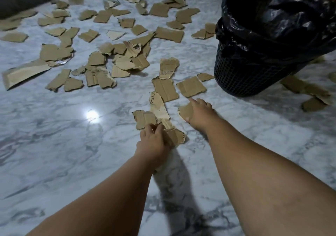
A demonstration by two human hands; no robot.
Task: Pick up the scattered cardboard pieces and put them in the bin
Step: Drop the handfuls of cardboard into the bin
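Brown corrugated scraps lie scattered over the pale marble floor [54,144], thickest at the far left and thinning toward the near middle. Torn flat and thin, they look light and fairly stiff, likely to slide on the polished stone rather than lift, so the ragged edges seem the best places to get fingertips under.

Nearest the person, a crumpled cardboard piece [175,135] sits under the left hand [154,141], whose fingers are curled and pinching its near edge. It touches a long printed strip [158,106] running away from that hand. Just right of these, a small torn piece [185,111] lies beneath the right hand [201,113]; that hand rests on it with fingers loosely spread, index pointing far, and whether it has any real grip I cannot tell.

Just beyond the right fingertips lies a squarish flat piece [190,86], with a creased panel [165,89] beside it on the left.

At the far right stands the black mesh bin [245,79], lined with a black plastic bag [272,17], its mouth open. More scraps lie near the bin's right side.
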